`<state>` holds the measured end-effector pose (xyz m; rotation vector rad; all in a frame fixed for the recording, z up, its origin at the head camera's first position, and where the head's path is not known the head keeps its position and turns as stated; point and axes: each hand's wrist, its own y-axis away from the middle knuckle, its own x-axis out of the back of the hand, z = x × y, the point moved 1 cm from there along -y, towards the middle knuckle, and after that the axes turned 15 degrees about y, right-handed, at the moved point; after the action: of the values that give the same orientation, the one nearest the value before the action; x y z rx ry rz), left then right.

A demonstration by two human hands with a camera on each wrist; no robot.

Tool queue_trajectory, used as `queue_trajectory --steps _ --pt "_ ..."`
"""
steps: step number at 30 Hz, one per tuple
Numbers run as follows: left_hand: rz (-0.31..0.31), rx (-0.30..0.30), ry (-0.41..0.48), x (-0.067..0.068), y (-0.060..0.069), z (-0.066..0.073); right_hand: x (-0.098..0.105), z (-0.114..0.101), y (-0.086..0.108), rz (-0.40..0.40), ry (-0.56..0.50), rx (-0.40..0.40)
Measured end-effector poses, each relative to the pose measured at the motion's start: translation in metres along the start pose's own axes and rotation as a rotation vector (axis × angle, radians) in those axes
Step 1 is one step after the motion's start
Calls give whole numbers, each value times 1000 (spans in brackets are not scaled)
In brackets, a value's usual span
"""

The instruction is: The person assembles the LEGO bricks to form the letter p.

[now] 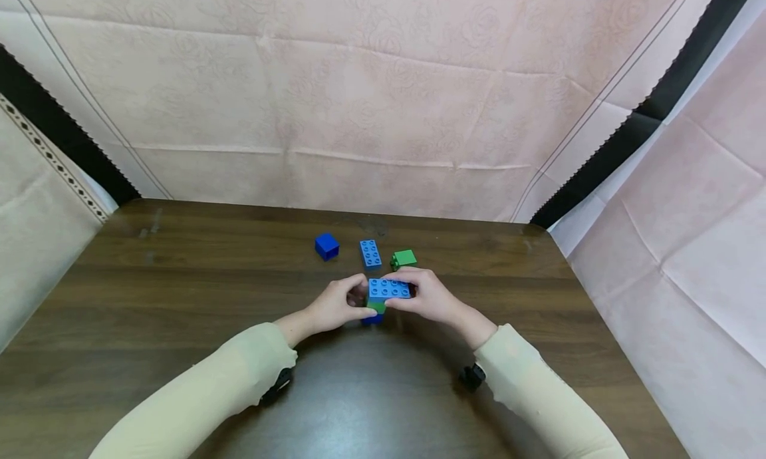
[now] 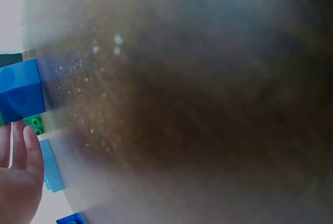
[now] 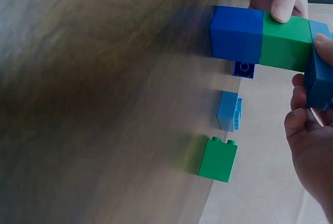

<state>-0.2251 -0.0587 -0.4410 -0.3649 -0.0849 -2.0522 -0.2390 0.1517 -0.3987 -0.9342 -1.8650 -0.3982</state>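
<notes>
A stack of bricks stands on the table between both hands: a dark blue brick [image 3: 237, 34] at the bottom, a green brick [image 3: 285, 41] above it, and a long light blue brick [image 1: 387, 289] on top. My left hand [image 1: 332, 304] grips the stack from the left, its thumb on the green brick. From the right, my right hand [image 1: 433, 299] pinches the light blue brick between thumb and fingers. The light blue brick reaches out to the right past the green one. In the left wrist view, only the lower part of the stack shows, at the left edge.
Behind the hands on the brown wooden table [image 1: 197, 299] lie a loose dark blue brick [image 1: 326, 246], a light blue brick [image 1: 370, 254] and a green brick [image 1: 403, 258] on its side. Pale cloth [image 1: 359, 113] hangs beyond the table's far edge.
</notes>
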Motion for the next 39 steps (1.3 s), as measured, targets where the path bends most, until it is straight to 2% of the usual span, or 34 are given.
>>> queue_trajectory --steps 10,16,25,28,33,39 --pt "3 5 -9 0 1 0 -1 3 4 -7 -29 -28" --pt "5 -4 -26 2 4 -1 3 8 13 29 -72 -75" --pt "12 -8 -57 4 7 2 4 8 13 53 -62 -27" --pt "44 -11 -36 5 7 4 4 9 12 58 -59 -13" --pt "99 -59 7 7 5 11 4 9 11 60 -57 0" --pt "87 -61 37 9 3 14 3 9 11 56 -56 -9"
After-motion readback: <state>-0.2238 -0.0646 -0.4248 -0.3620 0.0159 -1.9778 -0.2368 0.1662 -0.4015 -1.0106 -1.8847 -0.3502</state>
